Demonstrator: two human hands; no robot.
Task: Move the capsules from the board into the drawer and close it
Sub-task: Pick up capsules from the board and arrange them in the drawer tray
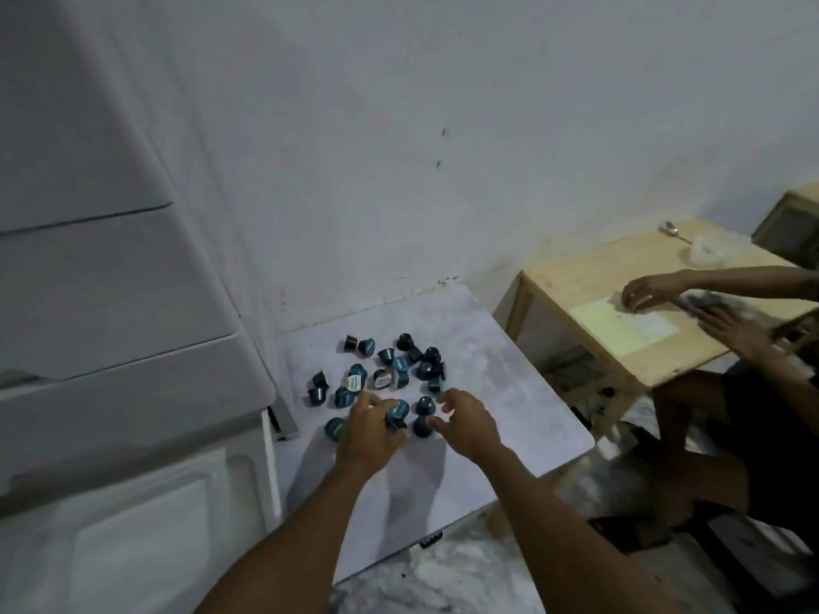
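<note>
Head view, risk: we judge the round capsules (382,378) could roll or be knocked off the board (509,392) if our hands sweep through the pile; a handful grabbed too full could shed some on the way to the drawer unit (133,392) at left.
Head view, drawer: its fronts look shut to us, so we may arrive with full hands and nothing open.
Head view, left hand (370,429): fingers curled around one or two dark capsules at the near edge of the pile, grasping them.
Head view, right hand (465,421): fingers spread and loose, tips touching or just beside a capsule (421,426); nothing held yet.
Head view, capsules: scattered on the board, most lying beyond both hands.
Head view, bystander: another person's hands (691,303) work at the wooden worktop (589,277), well apart.
</note>
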